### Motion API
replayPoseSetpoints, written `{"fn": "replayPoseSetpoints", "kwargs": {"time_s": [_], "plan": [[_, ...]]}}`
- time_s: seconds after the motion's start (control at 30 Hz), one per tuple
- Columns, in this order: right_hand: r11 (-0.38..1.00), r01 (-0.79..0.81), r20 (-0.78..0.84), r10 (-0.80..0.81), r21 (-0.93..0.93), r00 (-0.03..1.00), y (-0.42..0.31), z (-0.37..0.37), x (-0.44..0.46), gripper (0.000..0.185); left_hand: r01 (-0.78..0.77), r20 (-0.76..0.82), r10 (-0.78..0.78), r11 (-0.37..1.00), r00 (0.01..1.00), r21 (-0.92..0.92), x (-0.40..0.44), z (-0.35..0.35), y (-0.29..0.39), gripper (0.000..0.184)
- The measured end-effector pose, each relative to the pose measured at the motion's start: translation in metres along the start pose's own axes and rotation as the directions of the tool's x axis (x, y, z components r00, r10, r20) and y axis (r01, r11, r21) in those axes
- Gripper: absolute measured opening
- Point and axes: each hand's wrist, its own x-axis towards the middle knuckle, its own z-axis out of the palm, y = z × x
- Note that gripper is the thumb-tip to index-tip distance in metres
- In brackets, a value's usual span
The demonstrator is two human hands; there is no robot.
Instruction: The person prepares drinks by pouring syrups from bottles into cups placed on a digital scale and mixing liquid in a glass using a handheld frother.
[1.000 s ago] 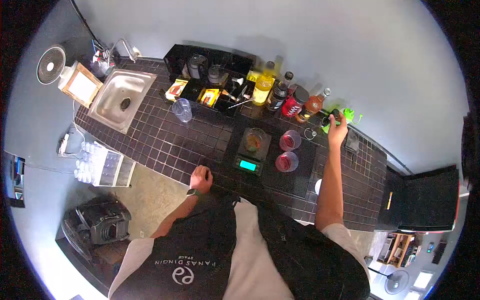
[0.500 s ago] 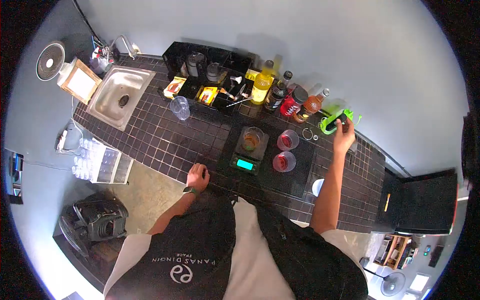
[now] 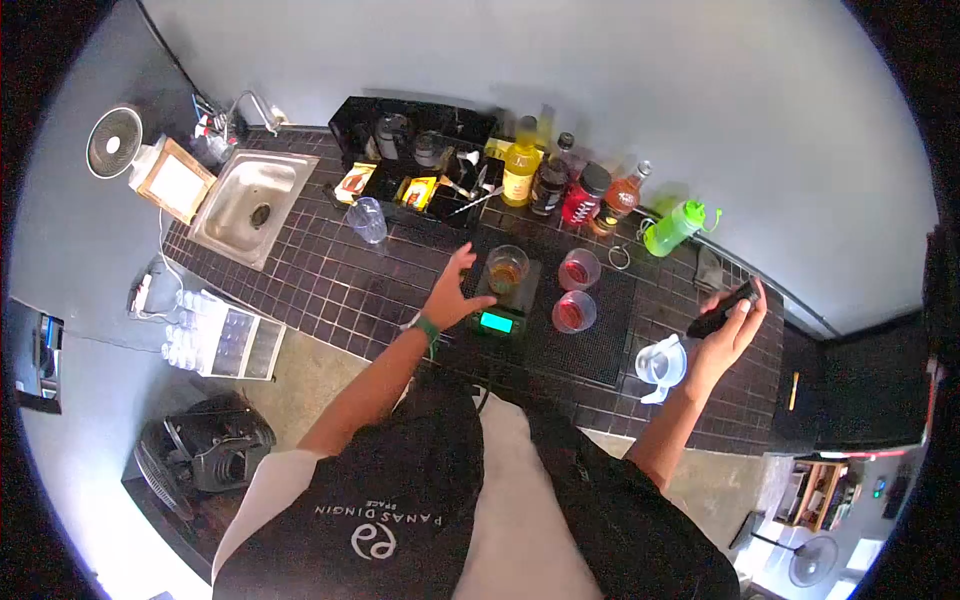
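My left hand [image 3: 455, 290] reaches over the counter with fingers spread, just left of a clear cup [image 3: 507, 270] holding a little brownish liquid. That cup stands on a black scale [image 3: 497, 322] with a lit turquoise display. At the right, my right hand [image 3: 735, 325] grips a black phone [image 3: 715, 312], tilted above the counter. Below and left of it stands a clear measuring jug [image 3: 661, 366]. Two clear cups with red liquid, an upper cup [image 3: 579, 269] and a lower cup [image 3: 574, 312], are right of the scale.
Along the wall stand a yellow bottle [image 3: 520, 165], a dark bottle [image 3: 550, 182], a red jar [image 3: 585, 195], an amber bottle [image 3: 619, 203] and a green squeeze bottle [image 3: 674, 230]. A black organizer [image 3: 390, 182], an empty clear cup [image 3: 367, 220] and a sink [image 3: 285, 200] lie leftward.
My right hand has moved from the green bottle down and right, carrying the black phone. My left hand has lifted from the counter's front edge toward the cup on the scale and opened.
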Motion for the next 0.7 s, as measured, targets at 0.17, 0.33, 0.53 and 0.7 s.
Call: {"fn": "replayPoseSetpoints", "kwargs": {"time_s": [0.17, 0.33, 0.53, 0.7], "plan": [[0.975, -0.223, 0.366, 0.214, -0.017, 0.906, -0.044, -0.010, -0.050, 0.041, -0.115, 0.018, 0.115, 0.993, 0.993, 0.030, 0.029, 0.033, -0.021, 0.119], [0.933, -0.277, 0.693, 0.357, -0.231, 0.627, 0.026, -0.015, -0.115, 0.047, -0.033, 0.066, 0.031, 0.999, 0.997, 0.037, 0.044, 0.046, -0.030, 0.102], [0.853, 0.114, 0.836, 0.458, -0.509, 0.302, 0.143, 0.020, -0.193, 0.071, -0.063, 0.011, 0.064, 0.996, 0.998, -0.056, 0.031, 0.031, 0.004, 0.089], [0.689, 0.288, 0.743, 0.649, -0.665, 0.163, 0.176, 0.061, -0.215, 0.079, -0.158, -0.053, 0.153, 0.980, 0.987, -0.122, -0.003, -0.009, 0.055, 0.088]]}}
